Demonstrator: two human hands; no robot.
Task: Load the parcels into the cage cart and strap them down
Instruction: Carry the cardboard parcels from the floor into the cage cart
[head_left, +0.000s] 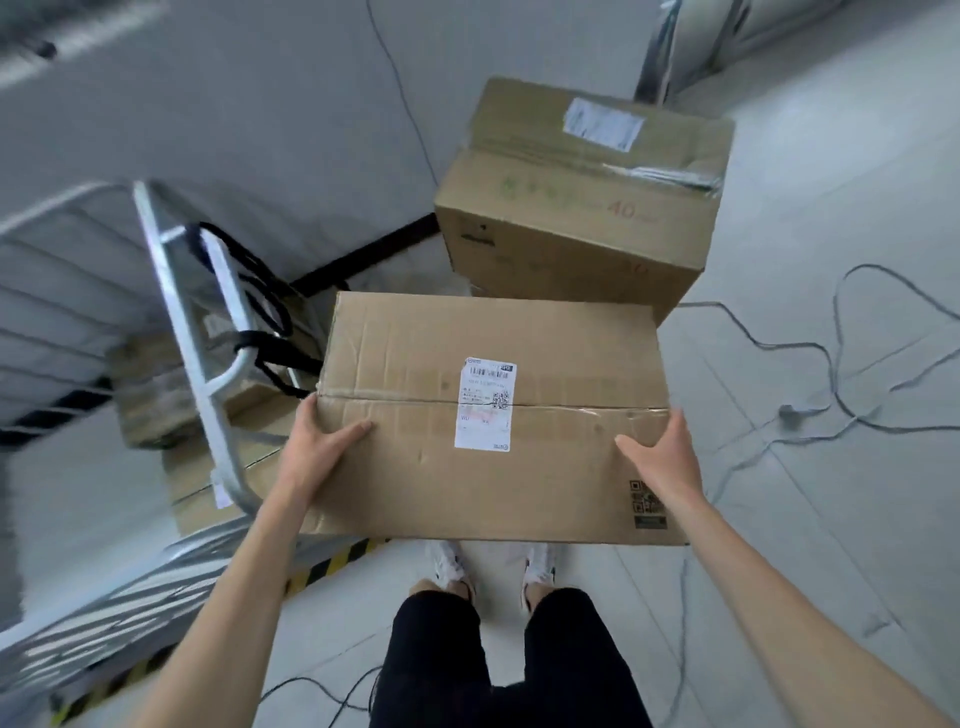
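Observation:
I hold a flat brown cardboard parcel (415, 467) with a white shipping label level in front of me, above my feet. My left hand (319, 441) grips its left edge, thumb on top and fingers down the side. My right hand (662, 457) grips the right edge the same way. A larger brown box (582, 208) with a torn label stands on the floor just beyond it. The metal cage cart (182, 322) is to my left, with a black strap (260, 291) hanging on its frame and cardboard parcels (156, 389) inside.
Grey cables (831, 374) trail over the pale floor on the right. A yellow-and-black hazard stripe (332, 564) runs along the floor by the cart's lower edge. A grey wall with a black skirting rises behind the cart and the big box.

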